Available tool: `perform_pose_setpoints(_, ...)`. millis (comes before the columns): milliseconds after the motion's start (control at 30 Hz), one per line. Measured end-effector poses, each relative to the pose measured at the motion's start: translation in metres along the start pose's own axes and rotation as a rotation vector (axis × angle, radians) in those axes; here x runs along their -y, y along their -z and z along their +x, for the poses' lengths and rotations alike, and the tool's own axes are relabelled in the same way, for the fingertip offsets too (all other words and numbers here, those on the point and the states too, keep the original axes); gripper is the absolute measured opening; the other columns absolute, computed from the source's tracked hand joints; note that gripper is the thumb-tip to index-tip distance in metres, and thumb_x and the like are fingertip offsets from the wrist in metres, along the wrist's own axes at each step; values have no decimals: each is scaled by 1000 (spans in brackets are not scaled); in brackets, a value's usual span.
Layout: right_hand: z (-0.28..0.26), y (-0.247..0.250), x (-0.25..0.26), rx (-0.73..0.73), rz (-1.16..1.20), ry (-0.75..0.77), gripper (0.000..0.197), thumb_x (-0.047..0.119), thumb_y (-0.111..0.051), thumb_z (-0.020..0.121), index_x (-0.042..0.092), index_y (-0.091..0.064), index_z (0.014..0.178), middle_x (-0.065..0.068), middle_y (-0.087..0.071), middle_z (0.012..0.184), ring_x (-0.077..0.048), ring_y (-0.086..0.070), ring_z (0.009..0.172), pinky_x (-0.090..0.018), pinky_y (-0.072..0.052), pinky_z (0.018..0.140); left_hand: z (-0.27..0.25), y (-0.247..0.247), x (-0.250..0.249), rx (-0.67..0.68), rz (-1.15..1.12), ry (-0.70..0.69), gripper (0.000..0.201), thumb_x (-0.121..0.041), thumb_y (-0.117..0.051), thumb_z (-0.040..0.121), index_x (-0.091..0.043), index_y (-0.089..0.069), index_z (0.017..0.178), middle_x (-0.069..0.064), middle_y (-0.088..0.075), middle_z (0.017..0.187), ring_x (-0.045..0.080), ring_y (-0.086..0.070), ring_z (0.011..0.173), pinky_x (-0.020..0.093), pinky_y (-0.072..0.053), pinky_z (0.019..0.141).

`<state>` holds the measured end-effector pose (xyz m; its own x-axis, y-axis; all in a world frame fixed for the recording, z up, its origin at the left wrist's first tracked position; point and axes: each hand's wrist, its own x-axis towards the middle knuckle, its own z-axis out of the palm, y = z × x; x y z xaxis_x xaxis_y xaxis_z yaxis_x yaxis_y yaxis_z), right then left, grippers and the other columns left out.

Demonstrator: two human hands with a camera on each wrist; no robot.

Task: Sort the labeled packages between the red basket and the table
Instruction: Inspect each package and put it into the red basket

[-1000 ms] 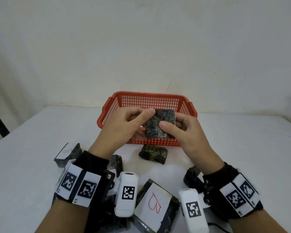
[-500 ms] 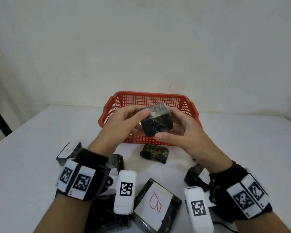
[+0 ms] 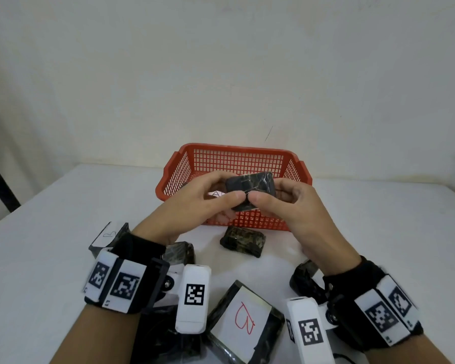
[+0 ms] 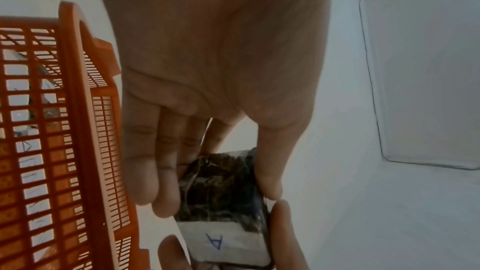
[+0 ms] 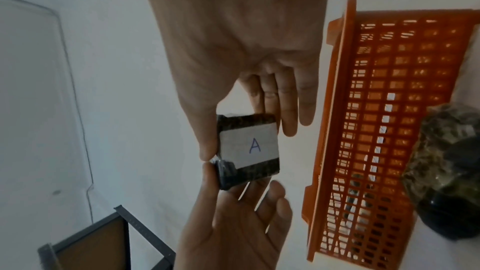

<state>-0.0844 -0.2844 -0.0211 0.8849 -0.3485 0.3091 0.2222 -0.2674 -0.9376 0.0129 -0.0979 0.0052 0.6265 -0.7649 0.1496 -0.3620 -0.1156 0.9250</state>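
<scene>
Both hands hold one small dark wrapped package [image 3: 250, 189] above the front of the red basket [image 3: 237, 158]. My left hand [image 3: 202, 203] pinches its left side, my right hand [image 3: 286, 203] its right side, thumbs meeting on the near face. Its white label reads A [image 5: 254, 145], showing underneath in the right wrist view and also in the left wrist view [image 4: 215, 241]. Inside the basket [image 4: 72, 110] lies another labeled package [image 3: 217, 193], mostly hidden by my left hand.
On the white table [image 3: 50, 219] lie a camouflage package [image 3: 243, 241] just before the basket, a large package labeled B [image 3: 243, 321] between my wrists, another B package [image 3: 108, 236] at left, and dark packages under both wrists. A wall stands behind the basket.
The held package has been turned in my fingers, from its flat camouflage face toward me to a dark side up. Both hands stayed over the basket's front.
</scene>
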Motion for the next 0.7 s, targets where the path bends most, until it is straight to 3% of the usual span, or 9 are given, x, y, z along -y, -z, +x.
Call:
perform_pose_setpoints(67, -1, 1, 2, 56, -7, 8, 58, 56, -85, 73, 24, -74, 119, 6, -79, 112, -12, -75, 106, -39, -58, 100, 1, 0, 1, 1, -30, 5, 48, -49, -60, 82, -22, -64, 122, 0, -75, 102, 17, -73, 82, 38, -61, 84)
perform_pose_setpoints(167, -2, 4, 6, 132, 5, 36, 58, 44, -83, 78, 25, -67, 131, 9, -76, 122, -10, -73, 111, -30, -58, 99, 0, -3, -2, -6, -182, 69, 52, -59, -48, 83, -17, -69, 104, 1, -74, 81, 18, -68, 69, 36, -59, 76)
perform_pose_setpoints(300, 0, 3, 2, 63, 45, 22, 51, 38, -82, 75, 19, -72, 121, 1, -80, 111, -17, -77, 102, -41, -61, 94, 3, -6, 1, 13, -228, 106, 66, -67, -36, 85, -17, -67, 115, 15, -75, 83, 21, -66, 65, 34, -59, 69)
perform_pose_setpoints(533, 1, 4, -5, -28, 80, -8, 44, 34, -89, 73, 12, -78, 109, -6, -82, 98, -21, -78, 92, -28, -60, 84, 7, -16, 3, 77, -232, 164, 76, -69, -27, 83, -15, -64, 120, 16, -73, 82, 25, -66, 70, 34, -58, 70)
perform_pose_setpoints(700, 2, 5, -5, -25, 83, -66, 39, 31, -84, 74, 11, -78, 108, -8, -82, 97, -27, -78, 95, -36, -62, 90, 6, -20, 3, 73, -221, 199, 68, -61, -18, 100, -15, -64, 120, 18, -75, 86, 24, -68, 71, 33, -58, 72)
